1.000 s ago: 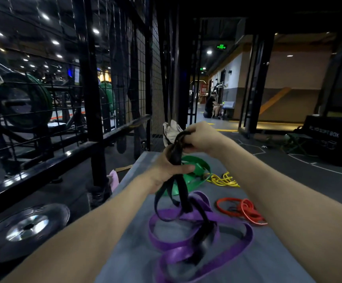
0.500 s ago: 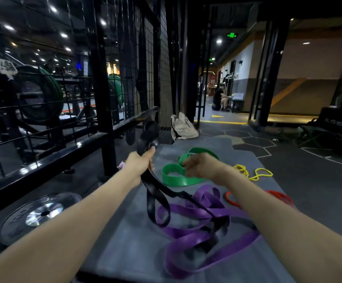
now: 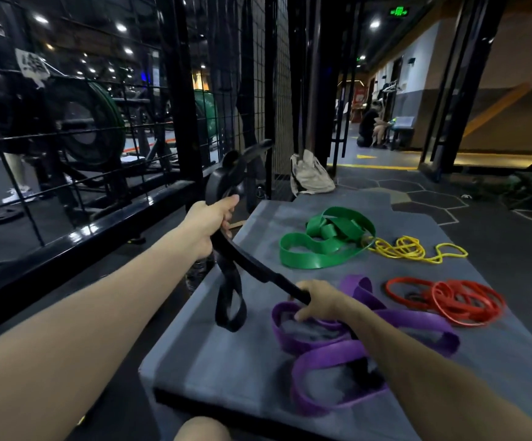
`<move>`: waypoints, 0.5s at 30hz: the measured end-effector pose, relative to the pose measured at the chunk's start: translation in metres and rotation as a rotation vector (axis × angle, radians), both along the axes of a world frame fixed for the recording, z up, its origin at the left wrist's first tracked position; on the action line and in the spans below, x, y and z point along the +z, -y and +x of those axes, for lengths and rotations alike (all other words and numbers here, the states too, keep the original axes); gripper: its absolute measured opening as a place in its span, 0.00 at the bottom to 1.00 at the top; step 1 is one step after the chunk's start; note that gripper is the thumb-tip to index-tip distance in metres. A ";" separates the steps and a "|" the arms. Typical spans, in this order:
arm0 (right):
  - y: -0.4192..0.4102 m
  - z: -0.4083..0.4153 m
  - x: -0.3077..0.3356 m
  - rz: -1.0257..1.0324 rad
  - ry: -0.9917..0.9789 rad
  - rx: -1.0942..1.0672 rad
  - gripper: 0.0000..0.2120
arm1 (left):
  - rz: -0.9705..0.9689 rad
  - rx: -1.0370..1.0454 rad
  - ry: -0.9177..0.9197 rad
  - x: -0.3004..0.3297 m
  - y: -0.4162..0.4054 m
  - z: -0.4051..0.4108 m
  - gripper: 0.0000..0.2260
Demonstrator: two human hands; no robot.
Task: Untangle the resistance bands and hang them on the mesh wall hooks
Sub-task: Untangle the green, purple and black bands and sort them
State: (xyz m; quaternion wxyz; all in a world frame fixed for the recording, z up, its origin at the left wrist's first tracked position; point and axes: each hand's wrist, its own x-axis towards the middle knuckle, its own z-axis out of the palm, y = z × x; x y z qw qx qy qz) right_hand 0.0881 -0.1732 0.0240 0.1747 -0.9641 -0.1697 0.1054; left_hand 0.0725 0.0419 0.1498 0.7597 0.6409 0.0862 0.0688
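A wide black rubber resistance band (image 3: 252,265) is gripped in the clenched left hand (image 3: 209,222), raised off the left edge of the grey padded platform (image 3: 214,354); loops of it stand above the fist and a folded loop hangs below it, over the platform's left side. A taut length of the same band runs down to the right hand (image 3: 317,302), whose fingers are curled round it just above a tangled purple flat resistance band (image 3: 338,351). The purple band lies toward the near right part of the platform, with more of the black band threaded through it. A green flat resistance band (image 3: 318,249) is heaped near the far edge, touching a thin yellow band (image 3: 414,249) to its right. A coiled thin red band (image 3: 449,300) lies at the right edge. The black wire mesh wall (image 3: 258,90) stands beyond the platform's far left corner.
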 end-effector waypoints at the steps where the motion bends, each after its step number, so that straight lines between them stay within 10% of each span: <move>1: 0.004 0.000 0.001 0.000 0.015 0.001 0.18 | 0.004 0.012 -0.004 -0.003 -0.002 0.002 0.13; 15: 0.033 -0.005 0.098 0.198 0.308 -0.113 0.13 | 0.366 -0.042 0.066 -0.015 0.018 0.011 0.18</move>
